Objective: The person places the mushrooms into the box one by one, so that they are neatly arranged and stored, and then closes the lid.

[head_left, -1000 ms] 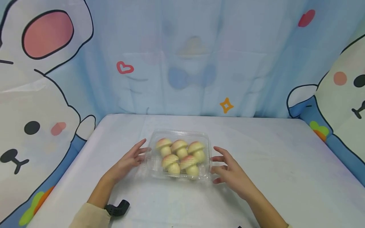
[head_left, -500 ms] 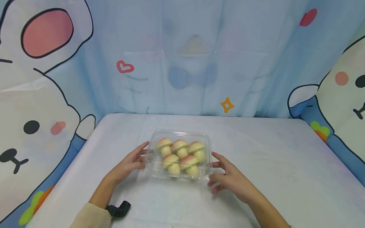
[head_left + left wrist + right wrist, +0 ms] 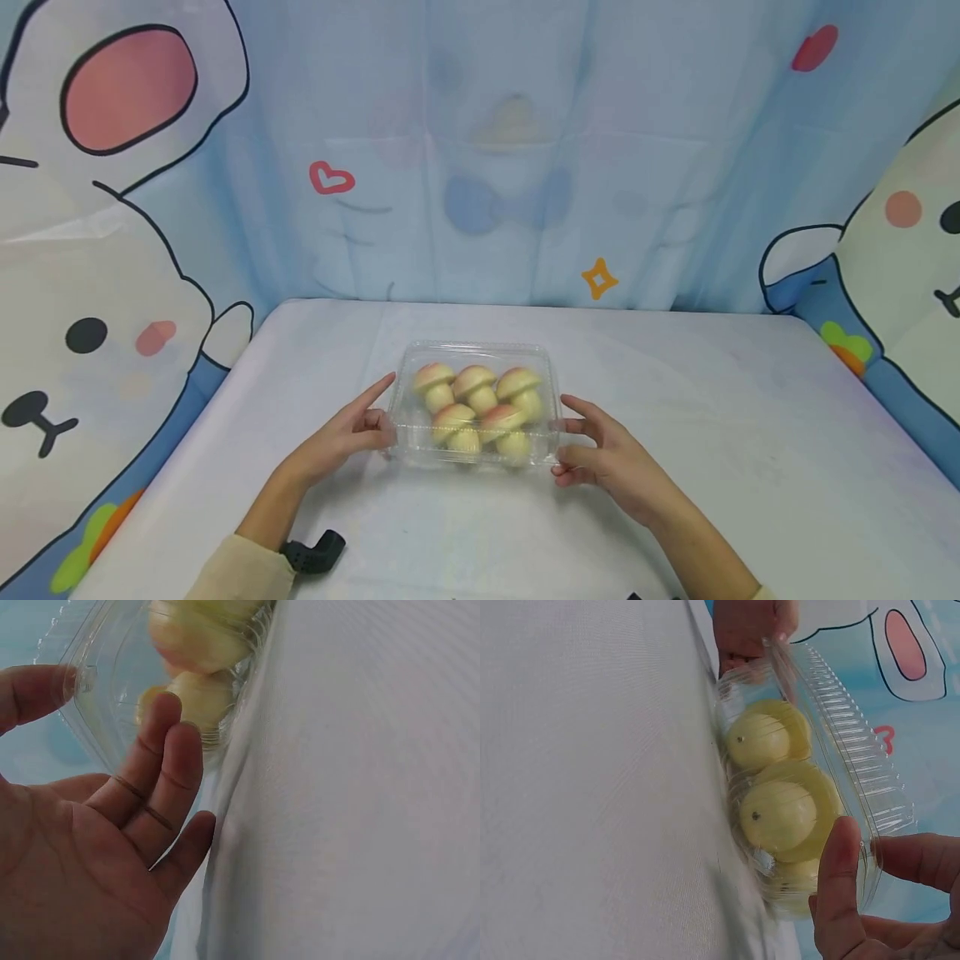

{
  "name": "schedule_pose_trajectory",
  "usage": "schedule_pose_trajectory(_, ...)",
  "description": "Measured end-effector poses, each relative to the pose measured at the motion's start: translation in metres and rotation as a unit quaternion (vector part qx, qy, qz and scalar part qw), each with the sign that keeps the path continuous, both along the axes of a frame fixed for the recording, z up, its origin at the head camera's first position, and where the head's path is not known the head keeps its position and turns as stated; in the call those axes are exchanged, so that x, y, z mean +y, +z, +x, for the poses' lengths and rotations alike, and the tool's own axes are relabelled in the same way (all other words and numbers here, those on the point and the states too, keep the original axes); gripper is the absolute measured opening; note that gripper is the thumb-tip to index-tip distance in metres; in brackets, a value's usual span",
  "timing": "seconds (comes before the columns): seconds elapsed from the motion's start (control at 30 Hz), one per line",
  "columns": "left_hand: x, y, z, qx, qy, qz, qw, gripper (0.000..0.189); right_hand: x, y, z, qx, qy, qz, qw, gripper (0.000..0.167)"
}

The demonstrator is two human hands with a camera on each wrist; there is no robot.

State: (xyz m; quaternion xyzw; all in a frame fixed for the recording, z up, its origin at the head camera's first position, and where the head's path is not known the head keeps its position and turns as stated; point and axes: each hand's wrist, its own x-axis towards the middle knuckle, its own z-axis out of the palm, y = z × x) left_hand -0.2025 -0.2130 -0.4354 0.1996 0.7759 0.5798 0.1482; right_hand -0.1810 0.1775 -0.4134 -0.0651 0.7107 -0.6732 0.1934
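A clear plastic clamshell box [image 3: 427, 450] sits on the white table with its lid down. Inside, several mushroom-shaped pieces [image 3: 475, 385], pale yellow with pinkish caps, lie in two rows. My left hand [image 3: 341, 437] is at the box's left side; in the left wrist view its thumb [image 3: 37, 691] touches the lid's rim at a small tab while other fingers lie by the side wall. At the right side, my right hand [image 3: 611, 467] pinches the rim, with fingers [image 3: 838, 877] on both faces of it in the right wrist view.
The white cloth-covered table [image 3: 697, 400] stretches around the box. Behind it hangs a blue curtain [image 3: 510, 250] with cartoon animals. A black wrist device [image 3: 315, 552] sits by the left sleeve [image 3: 243, 571].
Both hands have closed in on the sides of the box. The left thumb has come to the rim, and the right fingers have gathered at the right edge.
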Motion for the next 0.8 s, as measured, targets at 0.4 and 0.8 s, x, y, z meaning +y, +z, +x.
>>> schedule_pose_trajectory(0.4,0.0015,0.0026,0.0017,-0.022,-0.03,0.034,0.9987,0.092,0.0029,-0.0018,-0.0006,-0.009,0.014,-0.009,0.9998,0.087)
schedule_pose_trajectory(0.8,0.0037,-0.0007,0.0001,-0.043,-0.052,0.079,0.9946,0.093,0.0024,-0.0027,0.0007,-0.005,0.006,-0.012,0.9999,0.087)
